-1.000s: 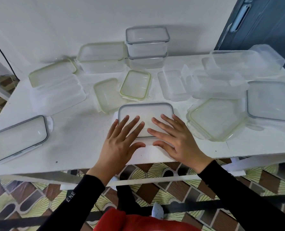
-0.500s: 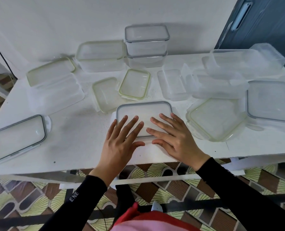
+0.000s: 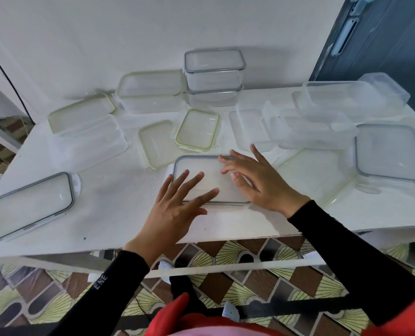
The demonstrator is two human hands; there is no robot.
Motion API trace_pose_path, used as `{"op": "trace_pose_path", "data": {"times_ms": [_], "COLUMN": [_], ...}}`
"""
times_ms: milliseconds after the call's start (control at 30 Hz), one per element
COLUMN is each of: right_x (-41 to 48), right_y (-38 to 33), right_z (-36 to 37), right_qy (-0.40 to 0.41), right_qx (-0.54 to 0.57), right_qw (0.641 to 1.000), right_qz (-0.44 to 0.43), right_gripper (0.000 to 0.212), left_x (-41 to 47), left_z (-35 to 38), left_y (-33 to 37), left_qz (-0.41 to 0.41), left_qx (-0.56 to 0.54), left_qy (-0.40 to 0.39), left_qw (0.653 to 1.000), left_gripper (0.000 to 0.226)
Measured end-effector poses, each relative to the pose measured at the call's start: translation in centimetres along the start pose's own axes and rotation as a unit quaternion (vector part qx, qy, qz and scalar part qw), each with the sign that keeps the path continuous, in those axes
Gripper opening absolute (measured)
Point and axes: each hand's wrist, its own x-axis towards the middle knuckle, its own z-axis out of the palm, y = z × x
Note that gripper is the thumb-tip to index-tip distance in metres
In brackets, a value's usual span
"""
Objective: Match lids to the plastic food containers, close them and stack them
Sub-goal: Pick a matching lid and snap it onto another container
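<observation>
On the worktop (image 3: 119,202) near its front edge, the left hand (image 3: 177,209) lies flat, fingers spread, on a clear rectangular lid (image 3: 199,166) with a thin grey rim and rounded corners, while the right hand (image 3: 262,183), also spread, covers its right end.
</observation>
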Motion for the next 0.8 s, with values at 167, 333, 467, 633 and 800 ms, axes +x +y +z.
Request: {"op": "trace_pose_path", "data": {"times_ms": [167, 333, 467, 633, 800], "right_x": [-3.4, -6.1, -6.7, -6.6, -6.5], "right_y": [-1.1, -3.4, -4.0, -4.0, -3.8], "right_z": [-0.4, 1.6, 3.4, 4.1, 4.3], "right_qy": [0.083, 0.064, 0.043, 0.035, 0.048], "right_qx": [-0.074, -0.116, -0.096, -0.091, -0.097], "right_qw": [0.994, 0.991, 0.994, 0.994, 0.993], "right_qz": [0.009, 0.007, -0.010, -0.049, -0.053], "right_gripper": [0.036, 0.046, 0.051, 0.050, 0.050], "left_x": [0.3, 0.9, 1.1, 0.7, -0.6], "left_z": [-2.3, -2.4, -2.1, -0.6, 0.3], "left_y": [-1.0, -0.2, -0.1, 3.0, 2.5], "left_qz": [-0.053, -0.144, -0.164, -0.096, -0.039], "left_qx": [-0.047, -0.066, -0.104, -0.179, -0.150], "left_qy": [-0.050, -0.070, -0.061, 0.045, -0.025], "left_qw": [0.996, 0.985, 0.979, 0.978, 0.988], "left_gripper": [0.044, 0.061, 0.056, 0.042, 0.072]}}
